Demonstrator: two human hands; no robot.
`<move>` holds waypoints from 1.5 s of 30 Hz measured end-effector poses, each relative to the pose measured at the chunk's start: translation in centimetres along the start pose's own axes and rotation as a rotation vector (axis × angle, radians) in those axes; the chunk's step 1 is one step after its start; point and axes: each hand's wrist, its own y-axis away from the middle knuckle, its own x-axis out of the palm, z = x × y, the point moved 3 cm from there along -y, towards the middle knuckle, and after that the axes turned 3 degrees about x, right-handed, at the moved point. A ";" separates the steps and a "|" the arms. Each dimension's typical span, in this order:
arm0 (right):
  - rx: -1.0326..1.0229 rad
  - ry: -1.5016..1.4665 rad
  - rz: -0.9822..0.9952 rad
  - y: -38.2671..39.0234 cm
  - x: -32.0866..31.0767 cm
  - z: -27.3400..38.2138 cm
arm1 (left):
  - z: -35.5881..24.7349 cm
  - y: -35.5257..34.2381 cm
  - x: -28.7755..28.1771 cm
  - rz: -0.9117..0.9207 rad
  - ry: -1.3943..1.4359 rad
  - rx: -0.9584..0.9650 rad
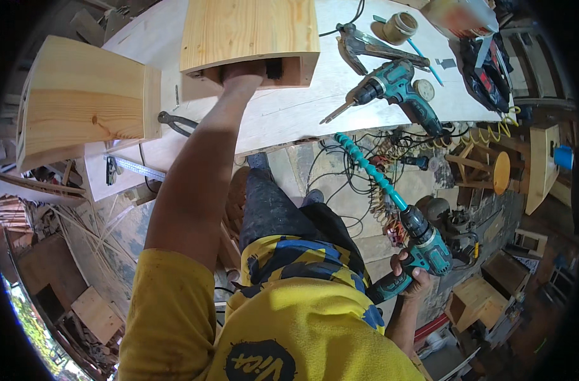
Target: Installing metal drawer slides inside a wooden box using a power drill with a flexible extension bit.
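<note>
My left hand (244,71) reaches into the open end of a pale wooden box (251,28) on the white worktable. Its fingers are hidden inside the box. At lower right, my right hand (411,277) is wrapped round the grip of a teal and black cordless drill (432,244). A long teal segmented flexible shaft (372,170) runs from its chuck up to the table's front edge. On the table a second teal cordless drill (394,87) lies with a long bit fitted. Pincers (175,122) and a screw (177,96) lie left of my left forearm.
Another wooden box (83,105) stands at the table's left, with a metal ruler (134,167) below it. A hammer (378,47), an open jar (400,27) and a black bag (489,76) sit at the back right. Cables (350,168) tangle on the floor near a wooden stool (500,171).
</note>
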 end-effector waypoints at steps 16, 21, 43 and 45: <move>-0.047 0.094 -0.028 0.8 -0.7 -0.1 | 0.5 -0.8 0.5 0.125 0.643 -0.225; -0.053 0.079 -0.005 1.0 -1.2 0.0 | -0.2 0.1 0.2 0.244 0.961 -0.397; 0.005 0.269 0.086 -0.4 1.7 1.5 | -1.3 13.1 -2.3 -0.013 2.385 -0.922; 0.008 0.296 0.095 -0.5 2.3 1.5 | -0.9 12.7 -3.5 0.157 1.906 -0.681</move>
